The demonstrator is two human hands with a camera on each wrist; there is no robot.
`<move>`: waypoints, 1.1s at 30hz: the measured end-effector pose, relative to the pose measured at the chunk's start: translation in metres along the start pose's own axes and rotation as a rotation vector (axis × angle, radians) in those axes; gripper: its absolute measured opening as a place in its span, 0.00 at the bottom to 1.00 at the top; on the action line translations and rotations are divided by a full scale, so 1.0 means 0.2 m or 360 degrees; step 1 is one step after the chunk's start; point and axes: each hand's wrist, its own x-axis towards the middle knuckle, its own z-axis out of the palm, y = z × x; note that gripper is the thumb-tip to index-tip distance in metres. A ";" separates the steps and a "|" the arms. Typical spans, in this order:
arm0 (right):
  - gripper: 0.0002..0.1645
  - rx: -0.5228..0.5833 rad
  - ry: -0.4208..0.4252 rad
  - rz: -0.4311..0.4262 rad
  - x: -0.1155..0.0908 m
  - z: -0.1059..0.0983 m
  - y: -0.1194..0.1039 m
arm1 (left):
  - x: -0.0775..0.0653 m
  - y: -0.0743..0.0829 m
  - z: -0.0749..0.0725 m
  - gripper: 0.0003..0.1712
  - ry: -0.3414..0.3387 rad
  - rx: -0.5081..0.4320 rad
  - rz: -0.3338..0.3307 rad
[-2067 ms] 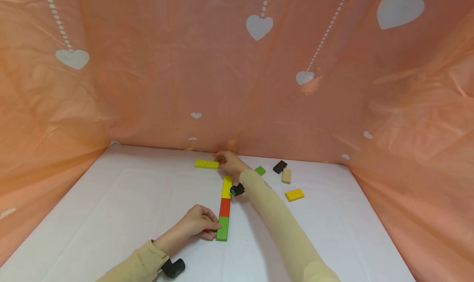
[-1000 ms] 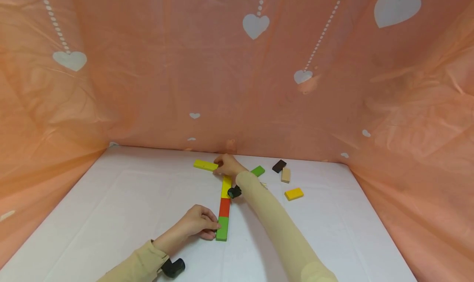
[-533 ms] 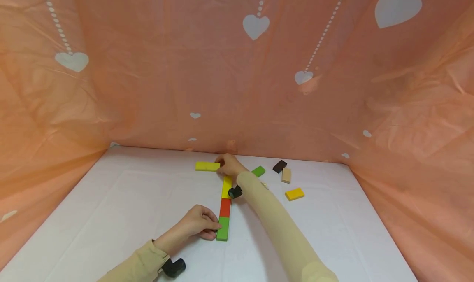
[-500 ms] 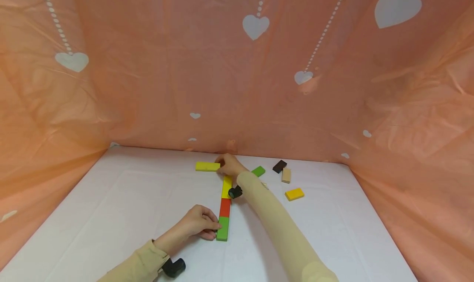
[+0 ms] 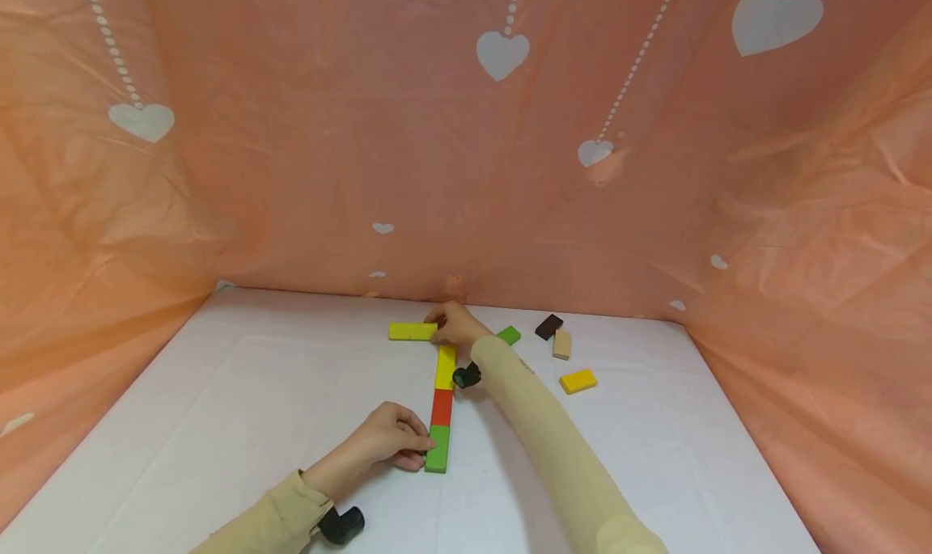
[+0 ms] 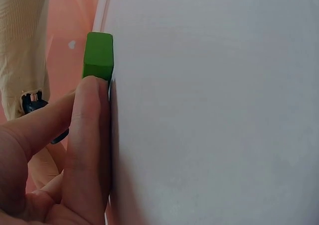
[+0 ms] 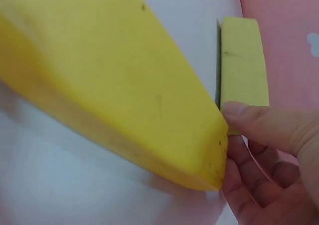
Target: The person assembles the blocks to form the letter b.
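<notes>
A row of flat blocks runs away from me down the middle of the head view: green block (image 5: 438, 449) nearest, red block (image 5: 441, 408), then yellow block (image 5: 446, 368). My left hand (image 5: 396, 437) holds the green block by its left side, near its front end; its fingertips meet the block in the left wrist view. At the row's far end my right hand (image 5: 455, 323) pinches the right end of a lighter yellow block (image 5: 412, 331), thumb on top. That block lies crosswise, pointing left. In the right wrist view it sits close to the corner of the row's yellow block (image 7: 149, 95).
Right of the row lie another green block (image 5: 509, 336), partly behind the right arm, a dark brown block (image 5: 549, 327), a tan block (image 5: 562, 344) and an orange-yellow block (image 5: 578, 382). A peach curtain (image 5: 328, 174) encloses the white table (image 5: 255, 425) at the back and sides.
My right hand has shifted the light yellow block slightly right and nearer to the row, after a brief tilt that has straightened out. The left hand has kept its place at the green block.
</notes>
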 end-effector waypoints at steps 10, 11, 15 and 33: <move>0.15 -0.0030 0.0032 -0.0028 0.00 -0.04 0.04 | 0.00 0.00 0.00 0.11 -0.0018 -0.0016 -0.0008; 0.15 -0.0027 0.0045 -0.0021 -0.01 -0.04 0.03 | 0.00 0.00 0.00 0.11 -0.0016 -0.0012 -0.0011; 0.15 -0.0004 0.0092 -0.0002 -0.04 -0.09 0.02 | 0.01 0.00 0.00 0.12 -0.0006 -0.0003 -0.0027; 0.24 0.0261 0.0309 -0.0179 -0.18 -0.36 -0.01 | 0.00 -0.01 0.00 0.13 -0.0022 -0.0046 0.0012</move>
